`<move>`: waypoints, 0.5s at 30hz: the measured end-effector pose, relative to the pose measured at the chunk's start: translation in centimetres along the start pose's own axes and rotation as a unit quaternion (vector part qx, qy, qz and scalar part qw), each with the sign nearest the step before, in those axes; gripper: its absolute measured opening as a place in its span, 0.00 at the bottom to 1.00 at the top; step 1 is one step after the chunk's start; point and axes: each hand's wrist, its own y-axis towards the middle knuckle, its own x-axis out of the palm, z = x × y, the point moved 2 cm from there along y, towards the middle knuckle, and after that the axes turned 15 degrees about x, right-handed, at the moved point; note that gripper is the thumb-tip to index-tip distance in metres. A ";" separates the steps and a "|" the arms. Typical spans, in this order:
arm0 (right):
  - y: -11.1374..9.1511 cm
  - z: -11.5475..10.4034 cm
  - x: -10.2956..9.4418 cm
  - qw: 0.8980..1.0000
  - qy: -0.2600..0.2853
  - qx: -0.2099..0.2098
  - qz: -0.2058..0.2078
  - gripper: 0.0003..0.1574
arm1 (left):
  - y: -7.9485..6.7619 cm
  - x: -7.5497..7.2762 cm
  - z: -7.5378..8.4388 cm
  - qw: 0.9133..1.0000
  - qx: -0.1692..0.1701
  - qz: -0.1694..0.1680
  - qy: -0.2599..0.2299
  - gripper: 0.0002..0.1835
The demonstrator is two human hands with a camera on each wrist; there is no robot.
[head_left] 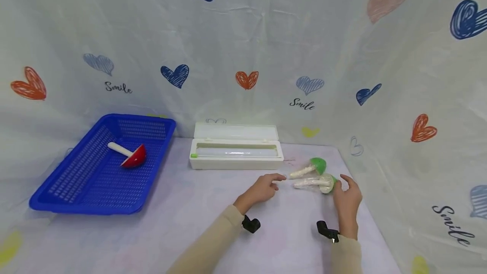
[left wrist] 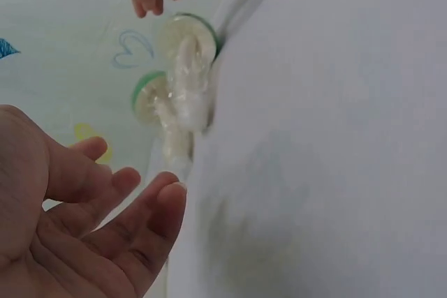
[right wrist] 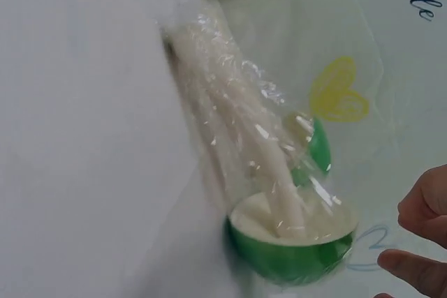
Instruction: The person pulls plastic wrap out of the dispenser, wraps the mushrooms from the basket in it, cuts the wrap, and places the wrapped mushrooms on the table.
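Two green ladles with cream insides and pale handles lie side by side on the table. Clear plastic film wraps the front ladle (head_left: 326, 184); the back ladle (head_left: 318, 165) lies just behind it and also looks shiny with film. My right hand (head_left: 348, 195) is beside the front ladle's bowl, thumb and fingers spread apart; in the right wrist view a gap shows between its fingers (right wrist: 412, 270) and the bowl. Near the handle ends, my left hand (head_left: 262, 188) hovers with loosely bent fingers and nothing in its grasp.
Behind the ladles stands a white cling film dispenser (head_left: 236, 163), lid raised, a film roll inside. To the left is a blue perforated basket (head_left: 95, 198) with a red ladle (head_left: 137, 156) in it. A heart-patterned curtain (head_left: 228, 33) hangs along the table's back and right.
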 end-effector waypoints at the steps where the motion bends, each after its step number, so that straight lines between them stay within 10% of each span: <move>1: 0.0 -0.5 0.0 1.000 0.003 -0.019 0.005 0.21 | -0.2 -0.7 0.1 1.000 0.008 -0.003 0.024 0.27; 8: -0.6 -3.9 0.9 0.989 0.020 -0.147 -0.001 0.19 | -1.7 -5.7 1.0 0.992 0.050 0.009 0.120 0.20; 15: -1.3 -7.5 3.4 0.963 -0.024 -0.248 -0.101 0.24 | -3.4 -11.9 1.5 0.964 0.067 0.055 0.250 0.21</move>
